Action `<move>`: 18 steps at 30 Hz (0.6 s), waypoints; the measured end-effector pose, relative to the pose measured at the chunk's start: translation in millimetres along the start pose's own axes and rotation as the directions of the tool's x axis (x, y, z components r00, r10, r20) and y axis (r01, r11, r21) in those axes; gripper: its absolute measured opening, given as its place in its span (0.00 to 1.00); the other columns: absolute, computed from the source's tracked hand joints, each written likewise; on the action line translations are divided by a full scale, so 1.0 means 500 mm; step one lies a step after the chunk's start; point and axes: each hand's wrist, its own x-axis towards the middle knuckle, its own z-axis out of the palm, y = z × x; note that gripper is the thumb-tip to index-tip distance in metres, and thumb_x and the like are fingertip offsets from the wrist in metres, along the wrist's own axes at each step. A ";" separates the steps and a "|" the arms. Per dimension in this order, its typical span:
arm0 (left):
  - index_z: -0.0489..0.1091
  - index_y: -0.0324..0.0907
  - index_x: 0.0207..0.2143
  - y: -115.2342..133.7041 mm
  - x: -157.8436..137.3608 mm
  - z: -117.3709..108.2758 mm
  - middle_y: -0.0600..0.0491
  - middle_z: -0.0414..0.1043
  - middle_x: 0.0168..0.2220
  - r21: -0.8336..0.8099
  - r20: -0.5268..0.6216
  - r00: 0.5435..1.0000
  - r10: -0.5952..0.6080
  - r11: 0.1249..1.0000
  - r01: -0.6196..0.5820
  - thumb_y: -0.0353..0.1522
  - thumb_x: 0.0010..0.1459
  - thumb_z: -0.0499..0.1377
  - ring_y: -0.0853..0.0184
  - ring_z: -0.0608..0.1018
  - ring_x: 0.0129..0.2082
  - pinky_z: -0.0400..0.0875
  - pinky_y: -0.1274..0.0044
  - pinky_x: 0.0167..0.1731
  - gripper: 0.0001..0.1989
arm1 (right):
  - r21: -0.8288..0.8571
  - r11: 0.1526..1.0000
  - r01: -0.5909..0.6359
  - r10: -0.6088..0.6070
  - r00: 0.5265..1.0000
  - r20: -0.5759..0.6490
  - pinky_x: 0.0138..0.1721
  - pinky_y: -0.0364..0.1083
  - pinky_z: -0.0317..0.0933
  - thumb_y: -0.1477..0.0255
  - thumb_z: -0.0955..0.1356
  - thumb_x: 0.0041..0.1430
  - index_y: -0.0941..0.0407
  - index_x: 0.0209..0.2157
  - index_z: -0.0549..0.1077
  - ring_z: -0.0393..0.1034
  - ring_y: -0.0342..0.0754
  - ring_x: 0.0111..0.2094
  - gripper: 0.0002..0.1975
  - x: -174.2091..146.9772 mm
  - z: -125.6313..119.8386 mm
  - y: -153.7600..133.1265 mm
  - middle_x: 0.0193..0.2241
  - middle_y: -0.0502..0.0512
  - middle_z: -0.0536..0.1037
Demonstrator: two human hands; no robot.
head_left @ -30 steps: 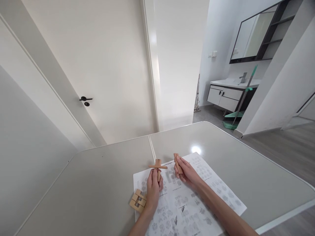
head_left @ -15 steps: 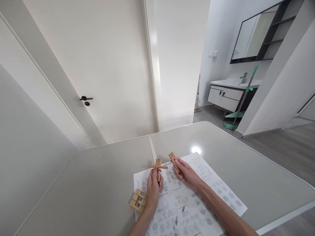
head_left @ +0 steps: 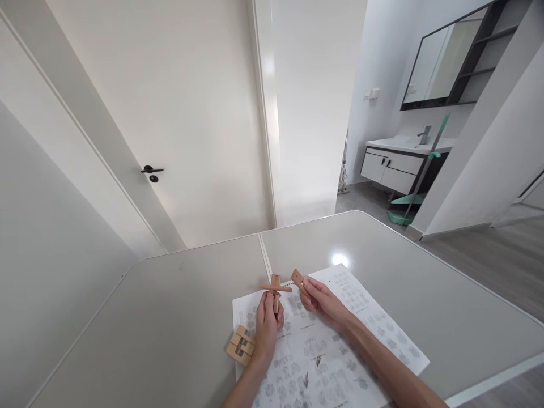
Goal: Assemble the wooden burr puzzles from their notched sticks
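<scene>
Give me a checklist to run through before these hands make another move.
1. Left hand gripping the crossed wooden pieces: ok.
2. Right hand holding the single wooden piece: ok, thumb and fingers close on it.
3. Gap between the two held parts: ok, they show apart, though close.
4. Pale block assembly free of the left forearm: cannot tell, it lies right beside the wrist and contact is hidden.
5. Printed sheet fully uncovered: not ok, the hands and forearms hide parts of it.
6. Print legible from this view: cannot tell the words, too small.
</scene>
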 end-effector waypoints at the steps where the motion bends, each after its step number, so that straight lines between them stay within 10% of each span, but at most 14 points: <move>1: 0.64 0.43 0.31 -0.001 0.001 0.000 0.62 0.53 0.19 -0.005 -0.003 1.000 0.001 1.000 -0.001 0.55 0.60 0.57 0.75 0.53 0.17 0.51 0.82 0.16 0.24 | -0.009 1.000 -0.002 0.002 1.000 0.015 0.26 0.45 0.44 0.52 0.67 0.67 0.54 0.33 0.68 0.48 0.41 0.22 0.19 -0.001 0.002 -0.001 0.22 0.45 0.63; 18: 0.63 0.43 0.32 0.006 -0.006 0.004 0.62 0.59 0.18 -0.060 0.179 0.981 -0.078 0.994 0.090 0.55 0.59 0.59 0.76 0.57 0.14 0.52 0.81 0.16 0.24 | -0.101 0.995 0.008 -0.001 0.997 0.073 0.30 0.45 0.51 0.50 0.67 0.66 0.55 0.49 0.74 0.55 0.42 0.24 0.24 -0.005 0.011 0.013 0.22 0.46 0.66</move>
